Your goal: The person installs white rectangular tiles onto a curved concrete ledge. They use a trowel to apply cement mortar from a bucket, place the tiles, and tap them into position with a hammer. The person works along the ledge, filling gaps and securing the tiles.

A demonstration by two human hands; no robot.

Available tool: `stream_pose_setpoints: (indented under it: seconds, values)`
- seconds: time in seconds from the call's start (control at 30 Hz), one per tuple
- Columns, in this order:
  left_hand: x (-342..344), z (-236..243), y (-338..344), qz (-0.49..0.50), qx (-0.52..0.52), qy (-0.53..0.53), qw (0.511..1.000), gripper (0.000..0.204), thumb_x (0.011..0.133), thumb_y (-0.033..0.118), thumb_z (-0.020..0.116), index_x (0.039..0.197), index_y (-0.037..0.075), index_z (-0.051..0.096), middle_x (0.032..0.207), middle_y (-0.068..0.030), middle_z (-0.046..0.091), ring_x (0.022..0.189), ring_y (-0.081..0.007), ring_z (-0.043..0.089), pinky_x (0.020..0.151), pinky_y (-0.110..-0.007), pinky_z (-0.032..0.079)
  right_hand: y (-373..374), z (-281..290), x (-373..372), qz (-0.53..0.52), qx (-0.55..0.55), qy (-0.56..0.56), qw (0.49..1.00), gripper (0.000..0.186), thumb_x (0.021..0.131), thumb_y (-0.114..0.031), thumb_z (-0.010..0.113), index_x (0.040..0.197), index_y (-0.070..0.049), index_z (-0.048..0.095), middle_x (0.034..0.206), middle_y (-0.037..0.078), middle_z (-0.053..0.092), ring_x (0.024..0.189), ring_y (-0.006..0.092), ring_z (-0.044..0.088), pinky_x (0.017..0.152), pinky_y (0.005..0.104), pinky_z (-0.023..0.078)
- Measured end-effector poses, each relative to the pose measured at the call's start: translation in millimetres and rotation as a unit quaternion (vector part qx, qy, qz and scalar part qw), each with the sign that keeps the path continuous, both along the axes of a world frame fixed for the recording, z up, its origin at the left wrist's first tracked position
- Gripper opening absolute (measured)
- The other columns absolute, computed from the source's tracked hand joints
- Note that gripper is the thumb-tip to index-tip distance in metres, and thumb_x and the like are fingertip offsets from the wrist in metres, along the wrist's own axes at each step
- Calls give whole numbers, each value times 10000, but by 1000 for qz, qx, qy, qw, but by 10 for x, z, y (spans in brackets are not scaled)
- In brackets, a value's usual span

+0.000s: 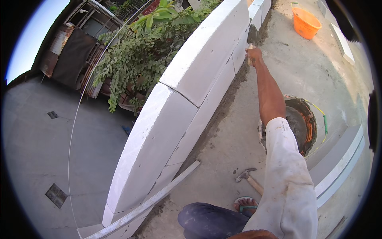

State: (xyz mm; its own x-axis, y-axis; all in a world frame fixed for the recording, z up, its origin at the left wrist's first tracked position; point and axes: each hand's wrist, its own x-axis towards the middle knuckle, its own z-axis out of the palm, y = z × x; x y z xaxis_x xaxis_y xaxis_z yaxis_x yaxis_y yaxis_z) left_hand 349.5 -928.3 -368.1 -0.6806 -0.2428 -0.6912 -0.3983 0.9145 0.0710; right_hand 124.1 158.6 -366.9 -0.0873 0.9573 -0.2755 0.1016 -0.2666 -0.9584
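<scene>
Reaching far forward beside the white block wall (179,85), my right hand (256,55) is closed around the light handle of a trowel (253,36). The dark trowel blade points away from me, close against the wall's face near a lower stretch of blocks (256,18). My left hand does not show; only a strip of bare skin crosses the bottom edge in front of my white sleeve, and which part it is cannot be made out. Below my right forearm stands a mortar-crusted bucket (296,121) with grey mortar inside, partly hidden by the arm.
A hammer (246,174) lies near my sandalled foot. One long pale straightedge (151,199) leans along the wall's near end. Loose blocks (338,159) lie at right, another block (342,44) farther off beside an orange bucket (306,23). Leafy branches (147,51) overhang beyond the wall.
</scene>
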Motion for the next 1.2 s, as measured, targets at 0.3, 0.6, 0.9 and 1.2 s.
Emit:
stream_pose_setpoints:
  seconds: [0.3, 0.6, 0.9, 1.2]
  values:
    - [506, 242, -415, -25, -11, -49, 998, 493, 1018, 331, 586, 1347, -28, 655, 1281, -289, 684, 1173, -439, 661, 1030, -467, 522, -1473, 73, -88, -40, 210, -59, 975, 610, 904, -155, 799, 1461, -11, 595, 1298, 233, 721, 1226, 387, 691, 1046, 455, 519]
    - [910, 599, -1628, -240, -35, -164, 956, 588, 984, 374, 686, 1349, -84, 642, 1301, -222, 681, 1209, -311, 666, 1004, -401, 538, -4582, -170, -204, 55, 199, 79, 975, 668, 996, -127, 739, 1563, 62, 442, 1382, 214, 650, 1241, 290, 659, 1095, 384, 485]
    - [1193, 766, -985, 219, 119, 122, 961, 566, 993, 251, 742, 1423, -94, 614, 1415, -259, 669, 1309, -327, 642, 1134, -393, 475, -6511, 438, 521, 339, -93, 197, 915, 441, 999, -126, 719, 1386, -8, 543, 1131, 98, 611, 1019, 171, 593, 892, 344, 496]
    - [2354, 285, -952, 281, 117, 110, 946, 671, 921, 365, 754, 1400, -92, 636, 1323, -276, 715, 1209, -344, 698, 1065, -404, 522, -5451, 827, 1266, 697, 200, -55, 687, 447, 1008, -380, 753, 1256, -24, 644, 1102, 123, 674, 1019, 237, 616, 925, 402, 502]
